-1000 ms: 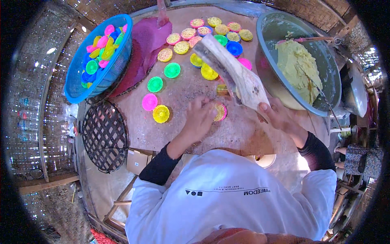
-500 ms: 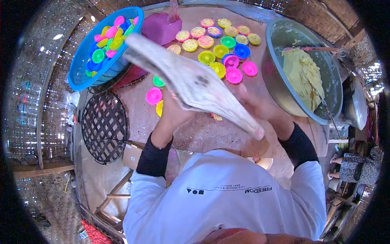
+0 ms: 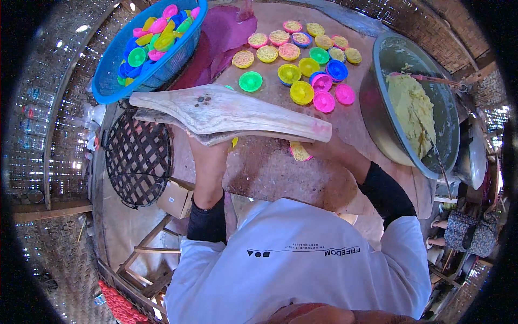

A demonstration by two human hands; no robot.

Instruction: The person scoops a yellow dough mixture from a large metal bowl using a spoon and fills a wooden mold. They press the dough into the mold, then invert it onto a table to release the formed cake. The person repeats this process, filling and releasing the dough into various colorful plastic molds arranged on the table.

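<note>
A long pale wooden press [image 3: 232,110], two-layered, wide in the middle with dark nail heads, lies across my view above the table. My left hand [image 3: 211,159] grips it from underneath near its middle; the fingers are hidden by the wood. At its right end my right hand [image 3: 337,152] closes round the handle, fingers also mostly covered. Just under the press, beside my right hand, sits a small pink mould filled with pale strands [image 3: 300,152]. Beyond the press are an empty green mould [image 3: 250,81] and an empty yellow mould [image 3: 301,93].
Strand-filled moulds [image 3: 267,53] stand at the table's far side, near empty pink moulds [image 3: 324,101]. At right, a big basin [image 3: 369,102] holds pale dough [image 3: 411,108]. A blue basket [image 3: 178,67] of colourful moulds is far left, above a dark woven tray [image 3: 137,162].
The press has swung from a steep slant to nearly level and shifted left, its right end rising. My right hand has come to that end. The strand-filled pink mould shows more fully.
</note>
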